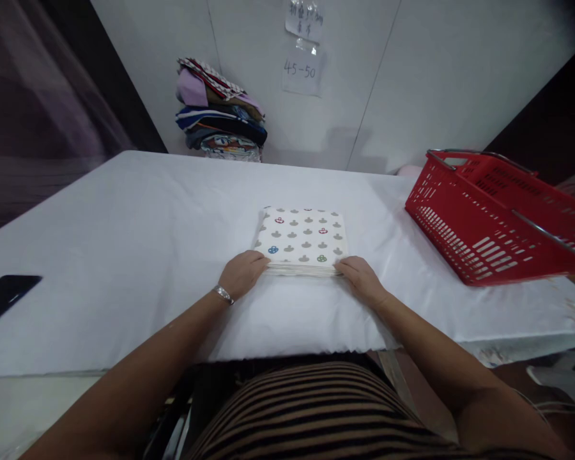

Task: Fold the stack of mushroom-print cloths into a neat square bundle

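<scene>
A folded white cloth point(301, 236) with grey, red, blue and green mushroom-like prints lies flat in front of me on the white-covered table point(172, 217). Its layered, folded edge faces me. My left hand point(243, 273) grips the near left corner, fingers closed on it, with a silver bracelet at the wrist. At the near right corner, my right hand point(361, 278) pinches the same cloth between thumb and fingers. The undersides of the corners are hidden by my fingers.
A red plastic basket point(489, 223) with metal handles stands on the table's right side. Against the wall at the back left rises a stack of folded fabrics point(223, 118). A dark flat object point(4, 297) lies at the left edge. Paper signs point(301, 69) hang on the wall.
</scene>
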A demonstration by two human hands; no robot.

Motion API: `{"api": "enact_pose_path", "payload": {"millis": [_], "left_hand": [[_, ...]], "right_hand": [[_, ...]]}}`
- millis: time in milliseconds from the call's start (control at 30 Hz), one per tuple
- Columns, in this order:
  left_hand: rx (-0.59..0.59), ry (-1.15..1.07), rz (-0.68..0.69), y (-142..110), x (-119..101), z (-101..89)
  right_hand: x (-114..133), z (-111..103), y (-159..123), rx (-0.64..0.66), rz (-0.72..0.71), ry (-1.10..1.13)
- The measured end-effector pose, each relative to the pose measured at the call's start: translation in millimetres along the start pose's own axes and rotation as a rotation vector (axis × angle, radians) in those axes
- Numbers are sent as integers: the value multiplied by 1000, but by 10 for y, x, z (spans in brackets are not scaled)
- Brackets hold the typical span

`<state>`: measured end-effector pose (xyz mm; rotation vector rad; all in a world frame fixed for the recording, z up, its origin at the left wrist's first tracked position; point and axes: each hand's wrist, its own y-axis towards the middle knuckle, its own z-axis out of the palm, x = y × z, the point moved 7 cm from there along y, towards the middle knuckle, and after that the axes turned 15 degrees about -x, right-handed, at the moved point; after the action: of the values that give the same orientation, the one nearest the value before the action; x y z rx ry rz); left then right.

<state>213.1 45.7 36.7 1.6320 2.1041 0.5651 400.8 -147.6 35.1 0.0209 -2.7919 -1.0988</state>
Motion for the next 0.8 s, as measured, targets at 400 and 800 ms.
{"api": "enact_pose_path", "payload": {"millis": [400,800], "left_hand": [[-83,39,99,-149,-4,-82],[-25,-45,-113,487,-337,38]], "right_hand": [[11,-9,-77,46,68,5],[74,-16,-73,22,92,-13]]}}
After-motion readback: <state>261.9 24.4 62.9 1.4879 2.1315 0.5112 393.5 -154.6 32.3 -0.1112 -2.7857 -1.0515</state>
